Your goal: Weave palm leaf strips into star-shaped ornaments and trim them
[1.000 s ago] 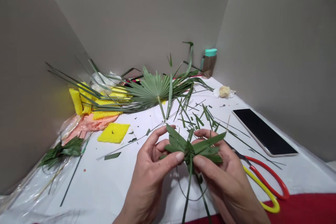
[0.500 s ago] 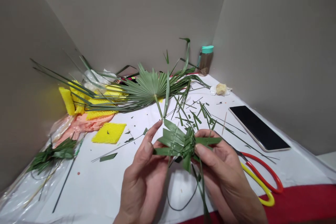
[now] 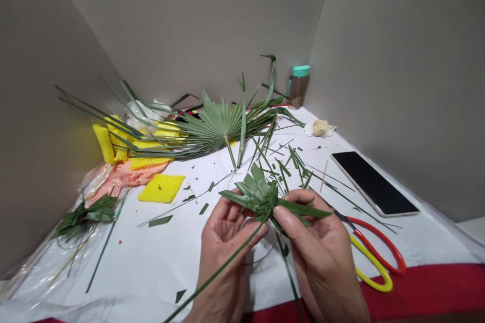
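Woven palm-leaf piece (image 3: 257,193) sits between my left hand (image 3: 222,262) and my right hand (image 3: 322,257), its long axis slanting down-left along the loose strip (image 3: 215,273), right thumb (image 3: 281,215) pressing it, left fingers (image 3: 242,229) curled closed beneath.

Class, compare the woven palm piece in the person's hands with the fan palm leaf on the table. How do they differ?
The woven palm piece is held up between the left hand and right hand; the fan palm leaf lies on the table. The piece has interlaced strips; the leaf has pleats spreading from one stem. The piece looks more compact. Both are green.
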### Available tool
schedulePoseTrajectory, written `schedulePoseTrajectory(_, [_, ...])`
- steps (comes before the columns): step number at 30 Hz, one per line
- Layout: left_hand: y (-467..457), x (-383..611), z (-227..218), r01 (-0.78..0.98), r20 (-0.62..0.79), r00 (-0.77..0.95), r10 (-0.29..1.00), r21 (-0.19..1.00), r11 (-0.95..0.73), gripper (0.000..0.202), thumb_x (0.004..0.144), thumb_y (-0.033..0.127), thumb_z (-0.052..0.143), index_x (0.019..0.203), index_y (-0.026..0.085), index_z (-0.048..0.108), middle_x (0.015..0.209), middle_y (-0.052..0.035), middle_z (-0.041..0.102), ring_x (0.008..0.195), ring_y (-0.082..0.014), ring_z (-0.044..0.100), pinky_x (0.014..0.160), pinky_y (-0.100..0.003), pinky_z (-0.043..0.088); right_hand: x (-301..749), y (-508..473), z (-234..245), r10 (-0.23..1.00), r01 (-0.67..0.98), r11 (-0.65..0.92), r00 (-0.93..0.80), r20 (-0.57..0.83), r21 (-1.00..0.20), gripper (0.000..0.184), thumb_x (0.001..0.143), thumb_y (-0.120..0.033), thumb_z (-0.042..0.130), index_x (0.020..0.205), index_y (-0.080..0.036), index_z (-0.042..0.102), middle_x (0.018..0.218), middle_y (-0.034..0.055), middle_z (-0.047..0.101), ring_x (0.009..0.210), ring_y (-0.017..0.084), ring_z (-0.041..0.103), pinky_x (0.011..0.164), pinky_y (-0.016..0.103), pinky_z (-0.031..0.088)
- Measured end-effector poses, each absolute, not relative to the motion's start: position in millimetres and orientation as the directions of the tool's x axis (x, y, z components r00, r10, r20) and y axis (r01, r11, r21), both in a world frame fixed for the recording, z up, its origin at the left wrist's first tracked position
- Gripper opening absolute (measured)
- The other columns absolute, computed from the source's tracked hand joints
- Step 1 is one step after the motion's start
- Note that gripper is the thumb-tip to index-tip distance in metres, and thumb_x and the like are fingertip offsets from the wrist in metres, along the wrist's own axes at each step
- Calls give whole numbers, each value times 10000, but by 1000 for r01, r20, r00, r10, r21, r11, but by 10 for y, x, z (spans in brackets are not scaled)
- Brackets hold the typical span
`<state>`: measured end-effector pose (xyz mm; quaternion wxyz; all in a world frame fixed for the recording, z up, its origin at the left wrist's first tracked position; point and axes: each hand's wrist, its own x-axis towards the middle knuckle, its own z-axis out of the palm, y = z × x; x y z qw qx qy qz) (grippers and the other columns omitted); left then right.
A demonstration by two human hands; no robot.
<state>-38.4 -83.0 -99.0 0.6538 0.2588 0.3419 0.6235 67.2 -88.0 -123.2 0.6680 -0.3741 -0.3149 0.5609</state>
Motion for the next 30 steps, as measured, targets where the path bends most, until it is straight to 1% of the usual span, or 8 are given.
schedulePoseTrajectory(5, [-836,-391,-1067,-602,-95,-108,990,799,11,359,708,87,832,1016,222,706,998,-33,785,907,-145,728,829,-200,552,682,-884,-1218,985,-455,109,172,33,-884,139,825,-284,813,884,-246,694,769,-44,673,686,85,600,644,134,508])
schedulePoseTrajectory(8, [-854,-395,-1069,-593,-114,-122,986,805,19,383,690,116,855,1023,213,694,899,-36,786,832,-147,733,776,-206,566,679,-848,-1170,980,-435,144,186,68,-889,145,806,-229,813,906,-289,727,822,-60,706,726,80,647,685,118,528])
schedulePoseTrajectory(12, [-860,-401,-1032,-570,-116,-175,978,821,-5,376,666,135,878,987,215,700,787,-9,775,740,-122,720,714,-176,568,675,-820,-1096,986,-417,144,135,95,-898,236,785,-157,803,957,-314,764,916,-41,762,836,115,716,771,155,561])
schedulePoseTrajectory(16, [-853,-415,-992,-550,-155,-241,958,835,-3,421,608,119,910,958,216,696,750,7,777,685,-103,719,703,-160,576,639,-804,-1065,987,-417,146,117,106,-897,224,794,-136,789,934,-310,773,890,-43,768,814,118,725,755,160,568])
schedulePoseTrajectory(19, [-851,-425,-975,-588,-154,-225,962,809,-8,436,606,113,911,968,212,689,766,1,780,695,-110,730,702,-167,583,608,-793,-1079,991,-450,123,104,85,-885,226,799,-145,796,951,-311,770,899,-43,765,835,125,722,770,176,567])
schedulePoseTrajectory(24, [-855,-443,-970,-655,-137,-148,980,756,7,382,651,86,884,955,219,694,794,6,783,725,-104,740,714,-156,578,595,-819,-1128,999,-454,28,34,14,-891,133,829,-235,793,942,-297,761,831,-41,731,787,126,672,741,192,540])
schedulePoseTrajectory(27, [-863,-458,-984,-674,-138,-116,984,738,24,375,684,83,867,981,240,700,791,21,783,723,-88,739,699,-130,563,588,-848,-1163,997,-419,65,72,38,-906,117,849,-275,778,956,-296,736,812,-46,684,729,116,606,697,193,512])
schedulePoseTrajectory(30, [-868,-460,-995,-664,-132,-139,981,748,6,387,665,81,880,975,236,707,753,29,775,704,-83,733,679,-116,554,576,-870,-1185,993,-376,96,96,64,-922,118,873,-271,754,980,-291,709,803,-41,635,703,121,564,671,210,489])
